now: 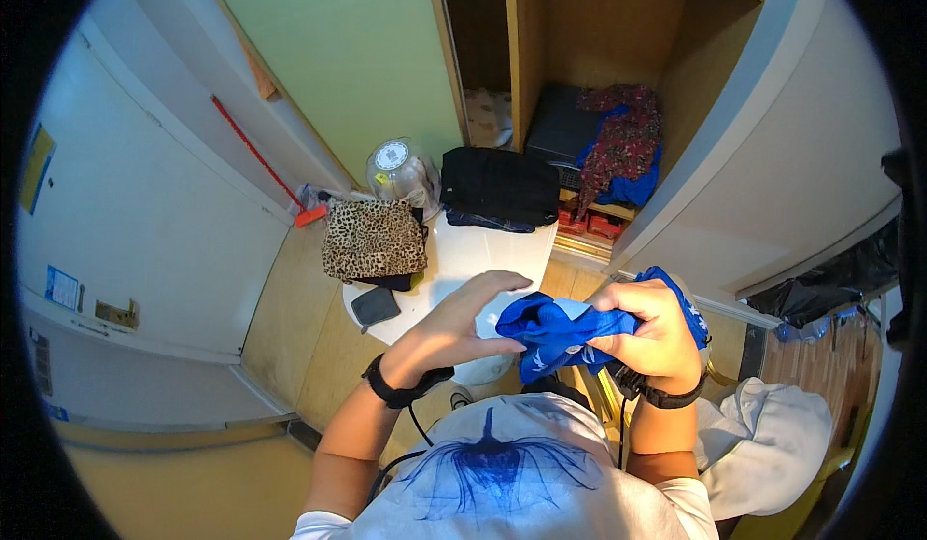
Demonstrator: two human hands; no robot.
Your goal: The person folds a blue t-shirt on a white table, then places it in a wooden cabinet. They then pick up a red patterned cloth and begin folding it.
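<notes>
My right hand point(644, 326) grips a bunched blue cloth garment point(550, 333) with small white marks, part of which hangs out behind the hand. My left hand point(463, 323) is at the cloth's left end, thumb and fingers spread apart, with the thumb tip at or very near the fabric. Whether it touches is hard to tell. Below and beyond the hands stands a white table point(478, 257). On it lie a folded leopard-print cloth point(376, 239) over darker fabric, and a stack of folded black clothing point(500, 185) with dark blue fabric beneath.
A small dark grey pouch-like item point(376, 307) lies at the table's left edge. Behind it is a clear plastic container point(398, 167). An open wardrobe point(601, 25) holds a floral garment point(626, 131) and blue fabric. A red-handled brush point(311, 215) leans by the wall. Whitish fabric point(768, 446) is at my right.
</notes>
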